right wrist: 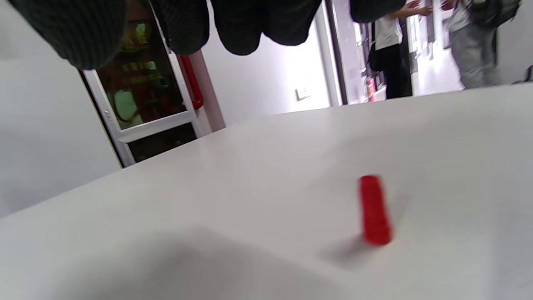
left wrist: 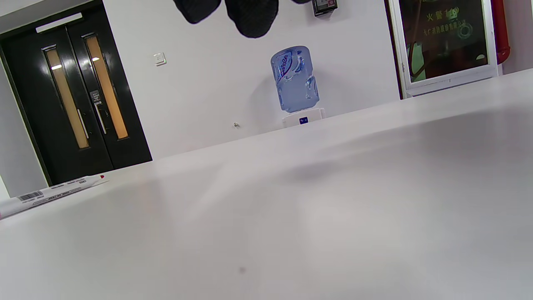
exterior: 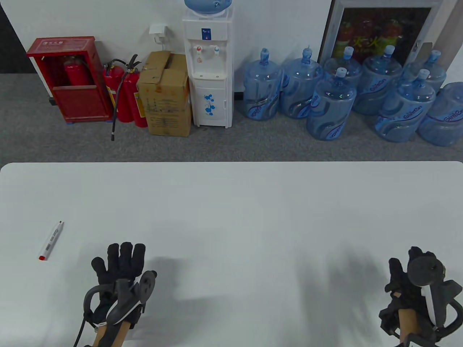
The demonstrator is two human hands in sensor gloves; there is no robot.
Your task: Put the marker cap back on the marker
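A white marker (exterior: 51, 240) lies uncapped on the white table (exterior: 231, 202) at the far left, its dark tip pointing away and its red end toward me. It also shows in the left wrist view (left wrist: 50, 193). My left hand (exterior: 122, 255) is to its right, fingers spread, holding nothing; its fingertips (left wrist: 250, 16) hang above the table. The red cap (right wrist: 374, 209) lies on the table in the right wrist view, below and ahead of my right fingertips (right wrist: 237, 29). In the table view the cap is hidden. My right hand (exterior: 407, 265) is at the near right and holds nothing.
Beyond the table's far edge (exterior: 231, 162) the floor holds a water dispenser (exterior: 208, 65), several blue water jugs (exterior: 332, 105), a cardboard box (exterior: 164, 94) and fire extinguishers (exterior: 124, 94).
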